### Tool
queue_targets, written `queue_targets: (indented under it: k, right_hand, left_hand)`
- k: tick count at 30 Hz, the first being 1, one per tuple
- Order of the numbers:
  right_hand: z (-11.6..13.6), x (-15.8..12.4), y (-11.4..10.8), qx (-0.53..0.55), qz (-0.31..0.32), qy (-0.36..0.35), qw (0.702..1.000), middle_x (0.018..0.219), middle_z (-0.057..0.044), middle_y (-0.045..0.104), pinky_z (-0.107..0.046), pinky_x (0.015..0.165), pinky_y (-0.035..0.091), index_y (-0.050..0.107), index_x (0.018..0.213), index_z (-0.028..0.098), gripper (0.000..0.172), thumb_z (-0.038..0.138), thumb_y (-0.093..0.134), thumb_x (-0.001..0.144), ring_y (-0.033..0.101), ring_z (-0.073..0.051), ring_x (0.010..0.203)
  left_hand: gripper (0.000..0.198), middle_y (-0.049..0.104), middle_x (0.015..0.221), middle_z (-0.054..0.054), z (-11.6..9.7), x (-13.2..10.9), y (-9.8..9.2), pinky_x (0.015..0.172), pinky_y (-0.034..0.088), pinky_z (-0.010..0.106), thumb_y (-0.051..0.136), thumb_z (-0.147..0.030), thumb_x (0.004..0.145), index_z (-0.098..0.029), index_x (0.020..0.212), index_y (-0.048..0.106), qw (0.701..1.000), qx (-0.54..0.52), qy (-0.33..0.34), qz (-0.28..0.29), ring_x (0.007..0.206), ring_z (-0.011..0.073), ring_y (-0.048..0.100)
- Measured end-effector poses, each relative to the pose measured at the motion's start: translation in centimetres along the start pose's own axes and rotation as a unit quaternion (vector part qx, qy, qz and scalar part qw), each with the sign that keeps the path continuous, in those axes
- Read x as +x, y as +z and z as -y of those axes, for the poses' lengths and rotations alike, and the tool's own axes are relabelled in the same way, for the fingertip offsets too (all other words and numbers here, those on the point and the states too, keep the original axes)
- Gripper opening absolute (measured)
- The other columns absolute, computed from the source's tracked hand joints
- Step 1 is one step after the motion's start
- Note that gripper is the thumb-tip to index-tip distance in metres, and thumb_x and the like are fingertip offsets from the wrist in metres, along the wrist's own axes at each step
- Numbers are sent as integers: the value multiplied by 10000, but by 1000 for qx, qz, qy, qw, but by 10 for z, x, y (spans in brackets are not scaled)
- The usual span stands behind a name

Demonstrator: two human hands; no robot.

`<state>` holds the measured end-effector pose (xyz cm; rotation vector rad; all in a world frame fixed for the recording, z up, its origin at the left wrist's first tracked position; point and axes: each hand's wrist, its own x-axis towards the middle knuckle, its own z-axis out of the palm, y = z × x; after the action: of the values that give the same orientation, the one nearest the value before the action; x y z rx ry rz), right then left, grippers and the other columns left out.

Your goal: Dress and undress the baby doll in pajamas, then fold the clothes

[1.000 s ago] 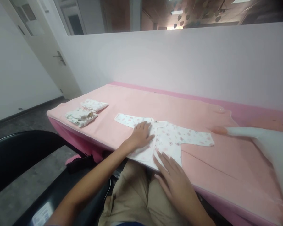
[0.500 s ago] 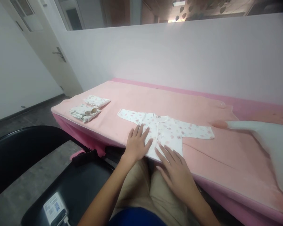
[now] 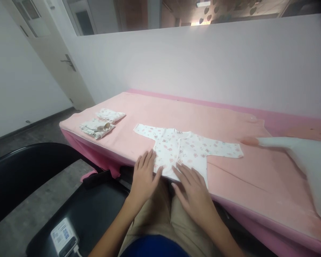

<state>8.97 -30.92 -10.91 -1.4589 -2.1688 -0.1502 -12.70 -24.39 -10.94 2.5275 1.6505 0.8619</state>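
A white baby shirt (image 3: 186,144) with small pink prints lies spread flat on the pink-covered table (image 3: 246,182). Its sleeves stretch out to both sides and its collar faces away from me. At the shirt's lower left edge rests my left hand (image 3: 144,175), open, fingers extended over the table edge. My right hand (image 3: 194,187) is open too, its fingertips on the shirt's lower front near the middle. Neither hand grips anything.
Two folded printed garments (image 3: 97,127) lie at the table's left. A doll or mannequin in white (image 3: 310,160) lies at the right. To my left stands a black chair (image 3: 96,210) with a white power bank (image 3: 64,235) and cable on it.
My left hand has slid left and toward me, off the shirt's middle to its lower left edge. My right hand has shifted slightly left. The shirt stays in place.
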Motion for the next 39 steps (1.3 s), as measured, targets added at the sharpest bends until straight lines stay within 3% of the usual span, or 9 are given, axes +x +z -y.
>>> queue_targets:
  k: [6, 10, 15, 20, 24, 28, 35, 39]
  right_hand:
    - [10, 17, 7, 20, 28, -15, 999, 1702, -55, 474, -531, 1287, 393, 457, 1660, 264, 540, 308, 483, 1122, 421, -265, 1586]
    - [8, 14, 14, 12, 49, -17, 999, 1745, -27, 404, -533, 1283, 404, 393, 1698, 280, 585, 291, 470, 1119, 379, -258, 1612]
    - [6, 9, 17, 17, 52, -9, 998, 1750, -14, 391, -534, 1294, 390, 365, 1714, 314, 607, 307, 466, 1116, 363, -257, 1623]
    - [8, 11, 17, 17, 45, 0, 999, 1745, 4, 401, -533, 1289, 399, 381, 1704, 330, 606, 304, 472, 1105, 373, -255, 1617]
    - [10, 12, 17, 20, 40, 2, 999, 1734, -5, 422, -532, 1280, 409, 393, 1698, 331, 613, 291, 481, 1092, 382, -262, 1612]
    - [11, 11, 18, 17, 35, 5, 999, 1728, -18, 433, -538, 1281, 402, 426, 1680, 320, 590, 294, 481, 1094, 389, -268, 1608]
    - [12, 11, 18, 14, 35, 6, 999, 1725, -13, 438, -536, 1273, 409, 413, 1687, 323, 603, 285, 486, 1090, 394, -262, 1606]
    - [12, 11, 19, 14, 38, 8, 999, 1737, 1, 416, -549, 1269, 408, 401, 1691, 328, 600, 290, 476, 1096, 375, -266, 1615]
  left_hand:
    - [583, 381, 1763, 89, 5, -12, -3, 1328, 311, 572, 464, -397, 1129, -256, 1688, 380, 1000, 11, 14, 3, 1644, 316, 337]
    - [489, 484, 1700, 67, 6, -6, -8, 1299, 328, 556, 440, -389, 1136, -288, 1612, 487, 1000, -19, -7, 3, 1587, 301, 410]
    - [347, 707, 1415, 59, 15, 29, -14, 1155, 415, 508, 524, -453, 1092, -277, 1362, 653, 991, -94, -94, 11, 1308, 299, 575]
    - [358, 781, 1062, 10, 24, 67, -15, 1188, 283, 551, 581, -515, 1044, -293, 1317, 648, 969, -162, -157, 102, 1168, 283, 634]
    - [386, 736, 875, 25, 20, 78, -20, 1140, 284, 533, 550, -580, 1030, -218, 973, 672, 973, -115, -141, 139, 1066, 289, 645]
    - [535, 671, 759, 42, 16, 79, -24, 1114, 287, 532, 539, -629, 999, -203, 676, 525, 975, -71, -120, 175, 1021, 306, 616]
    - [447, 542, 701, -19, 23, 74, -34, 1088, 343, 476, 561, -558, 964, -223, 725, 388, 965, -112, -162, 175, 878, 245, 596]
    - [344, 620, 732, -39, 26, 62, -42, 1119, 337, 471, 578, -542, 968, -240, 852, 461, 963, -140, -172, 154, 856, 229, 628]
